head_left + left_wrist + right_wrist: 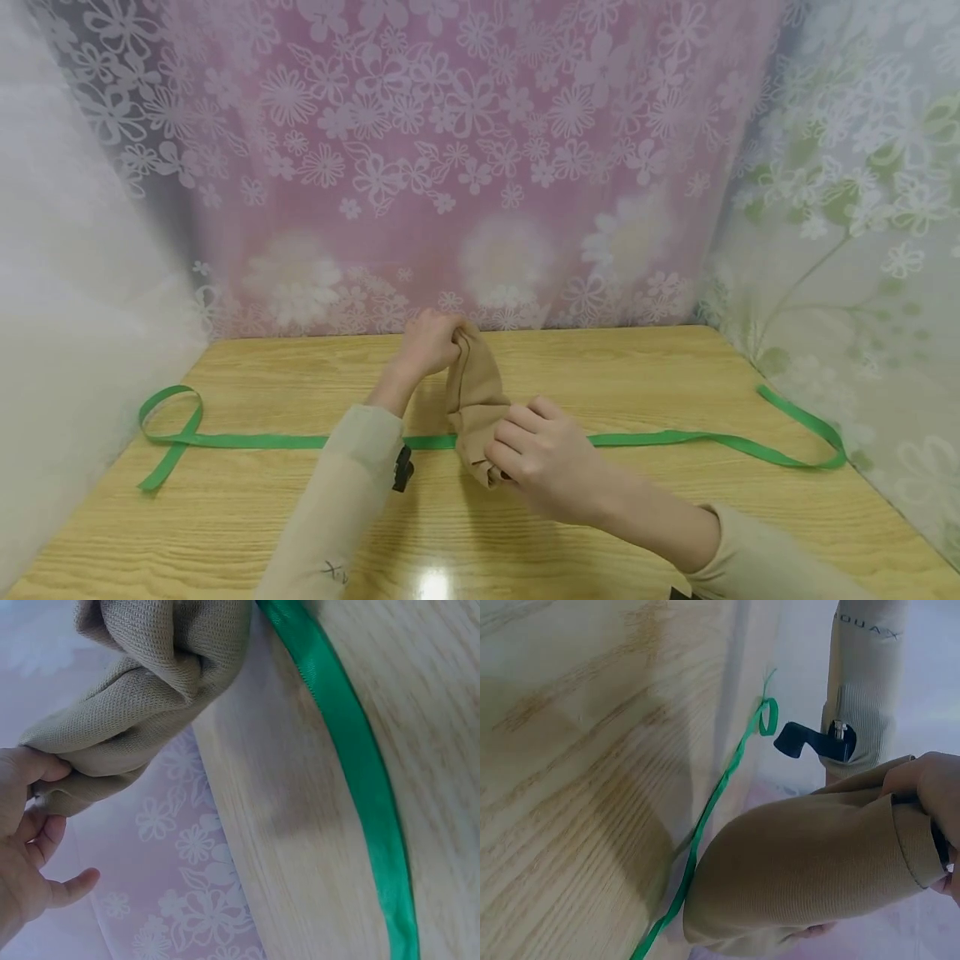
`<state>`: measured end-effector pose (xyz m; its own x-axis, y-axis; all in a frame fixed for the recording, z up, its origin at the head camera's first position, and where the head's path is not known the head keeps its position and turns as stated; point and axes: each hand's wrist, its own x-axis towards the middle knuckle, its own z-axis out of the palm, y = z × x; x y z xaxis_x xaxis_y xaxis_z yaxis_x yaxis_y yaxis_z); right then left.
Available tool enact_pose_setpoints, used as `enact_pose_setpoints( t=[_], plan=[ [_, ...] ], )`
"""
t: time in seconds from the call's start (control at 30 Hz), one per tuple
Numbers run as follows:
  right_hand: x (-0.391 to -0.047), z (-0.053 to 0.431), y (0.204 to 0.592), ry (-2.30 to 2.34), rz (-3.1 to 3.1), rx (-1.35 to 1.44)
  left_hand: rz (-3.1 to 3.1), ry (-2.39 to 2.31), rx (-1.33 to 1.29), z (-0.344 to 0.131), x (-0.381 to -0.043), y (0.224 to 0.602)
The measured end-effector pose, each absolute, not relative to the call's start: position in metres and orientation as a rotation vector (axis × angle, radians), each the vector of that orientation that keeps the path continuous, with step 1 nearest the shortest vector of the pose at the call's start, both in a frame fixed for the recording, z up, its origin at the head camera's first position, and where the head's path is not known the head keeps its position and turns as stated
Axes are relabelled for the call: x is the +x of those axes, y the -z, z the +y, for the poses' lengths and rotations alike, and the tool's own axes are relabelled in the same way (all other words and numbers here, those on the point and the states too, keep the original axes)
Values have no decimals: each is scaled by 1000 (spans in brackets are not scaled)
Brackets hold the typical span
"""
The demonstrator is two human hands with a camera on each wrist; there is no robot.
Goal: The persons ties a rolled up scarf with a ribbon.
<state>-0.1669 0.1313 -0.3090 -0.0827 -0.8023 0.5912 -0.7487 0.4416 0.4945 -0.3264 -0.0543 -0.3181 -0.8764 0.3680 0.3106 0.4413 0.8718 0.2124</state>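
A tan woven cloth (477,375), bunched into a long, creased bundle, hangs between both hands over the middle of the table. My left hand (431,343) pinches its far upper end between thumb and fingers; in the left wrist view the little finger sticks out from the cloth. Curled around the nearer, lower end are the fingers of my right hand (551,462). A hemmed edge and a dark fold show beside that hand in the right wrist view. Beneath the cloth runs a green ribbon (270,441), its middle hidden by the bundle.
On the wooden table (645,375), the ribbon stretches left to right, looping at its left end and curving back at its right. A pink flowered curtain (480,167) stands behind, with pale sheets at both sides. A black wrist mount (402,468) sits on the left sleeve.
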Motion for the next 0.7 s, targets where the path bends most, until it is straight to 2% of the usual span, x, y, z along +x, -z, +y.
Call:
enact_pose_setpoints(
  t=[0.7],
  plan=[
    [-161, 117, 334, 209, -1924, 1275, -2801, 330, -583, -54, -330, 330]
  ],
)
